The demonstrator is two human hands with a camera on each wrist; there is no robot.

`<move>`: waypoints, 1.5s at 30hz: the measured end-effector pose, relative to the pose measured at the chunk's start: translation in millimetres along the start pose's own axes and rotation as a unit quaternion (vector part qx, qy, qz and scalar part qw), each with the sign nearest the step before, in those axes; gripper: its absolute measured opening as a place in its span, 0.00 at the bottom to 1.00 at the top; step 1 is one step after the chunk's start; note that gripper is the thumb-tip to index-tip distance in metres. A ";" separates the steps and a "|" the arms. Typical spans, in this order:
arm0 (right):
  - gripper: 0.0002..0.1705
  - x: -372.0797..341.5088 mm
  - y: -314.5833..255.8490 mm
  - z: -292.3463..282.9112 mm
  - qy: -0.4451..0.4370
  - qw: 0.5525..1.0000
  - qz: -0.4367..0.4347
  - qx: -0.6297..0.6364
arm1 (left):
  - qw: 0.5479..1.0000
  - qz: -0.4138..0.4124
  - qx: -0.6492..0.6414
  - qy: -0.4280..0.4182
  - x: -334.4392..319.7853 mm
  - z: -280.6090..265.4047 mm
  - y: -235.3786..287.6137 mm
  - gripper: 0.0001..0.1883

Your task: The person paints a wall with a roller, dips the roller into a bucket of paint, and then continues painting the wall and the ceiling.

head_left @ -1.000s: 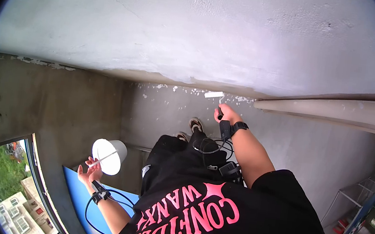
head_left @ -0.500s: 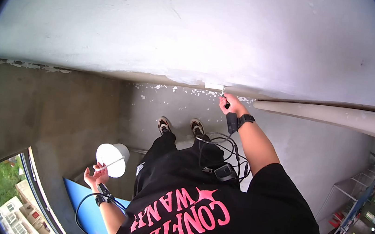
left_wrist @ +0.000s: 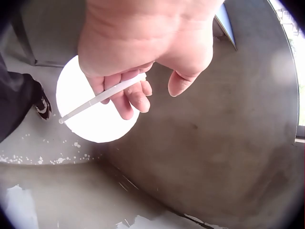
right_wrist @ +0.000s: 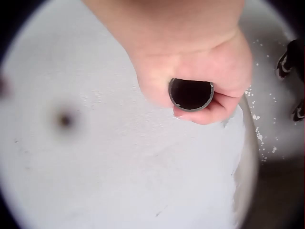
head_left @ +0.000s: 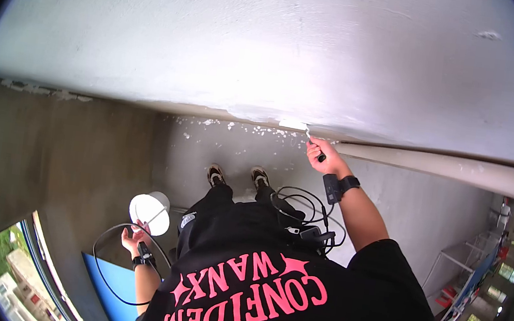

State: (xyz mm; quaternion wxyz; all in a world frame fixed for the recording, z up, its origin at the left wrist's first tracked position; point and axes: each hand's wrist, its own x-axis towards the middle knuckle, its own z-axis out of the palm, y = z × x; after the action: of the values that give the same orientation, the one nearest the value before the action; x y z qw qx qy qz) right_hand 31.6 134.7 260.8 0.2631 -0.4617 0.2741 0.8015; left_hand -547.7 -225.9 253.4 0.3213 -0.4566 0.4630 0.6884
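In the head view, my right hand (head_left: 329, 158) grips the dark handle of a paint roller (head_left: 293, 124). Its white sleeve overlaps the bottom edge of the white-coated wall (head_left: 249, 63). The right wrist view shows the round black end of the roller handle (right_wrist: 192, 94) inside the curled fingers; the sleeve is hidden there. Low at the left, my left hand (head_left: 134, 240) carries a white bucket (head_left: 147, 211). Its fingers hook under the bucket's pale bail handle (left_wrist: 97, 99) in the left wrist view, the thumb standing apart.
White paint spots (head_left: 210, 124) dot the grey floor near the wall's foot. A pale pipe (head_left: 448, 168) runs along the wall base at right. A blue panel (head_left: 112, 290) leans at lower left near a window (head_left: 16, 266). Cables (head_left: 312, 209) loop beside my waist.
The roller has gone from over the spotted floor to the lower wall edge, then slightly down. My right hand has shifted right. The left hand still carries the bucket; both shoes now show fully.
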 end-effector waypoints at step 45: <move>0.12 101.2 80.6 -1.0 0.086 0.988 -0.044 -0.123 | 0.997 -0.037 0.068 -0.017 89.4 -63.1 29.1 0.15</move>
State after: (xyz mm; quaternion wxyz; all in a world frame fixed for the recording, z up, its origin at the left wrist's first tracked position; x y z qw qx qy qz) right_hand -66.2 93.7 186.8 0.2149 -0.5694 0.1740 0.7742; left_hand -585.6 -293.4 170.8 0.3852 -0.4388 0.4861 0.6502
